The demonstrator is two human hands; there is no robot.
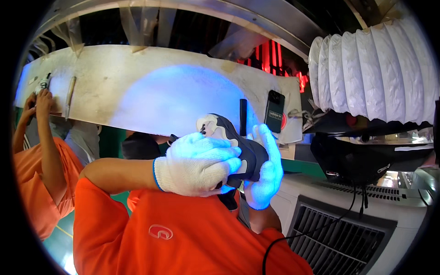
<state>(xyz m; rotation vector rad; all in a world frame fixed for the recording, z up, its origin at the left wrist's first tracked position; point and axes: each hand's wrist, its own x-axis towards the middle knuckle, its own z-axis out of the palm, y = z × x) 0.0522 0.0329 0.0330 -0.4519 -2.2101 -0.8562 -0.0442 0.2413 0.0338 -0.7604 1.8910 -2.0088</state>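
A dark sneaker (248, 153) with pale panels is between my two hands, over the near edge of the bench and lit by blue light. My left hand (197, 160), in a white knit glove, curls its fingers over the shoe's left side. Against the shoe's right side lies my right hand (268, 172), gloved too, with its fingers pointing up along the shoe and its thumb bent in at the near end. The two hands grip the shoe between them. Part of its upper is hidden by my left fingers.
On the pale bench (91, 59) lie a black bar (243, 117) and a dark phone (275, 112). A white ribbed duct (366, 75) hangs at right, above a black bag (350, 158) and a grilled machine (339, 233). A co-worker's hands (39, 103) work at left, beside a metal strip (70, 98).
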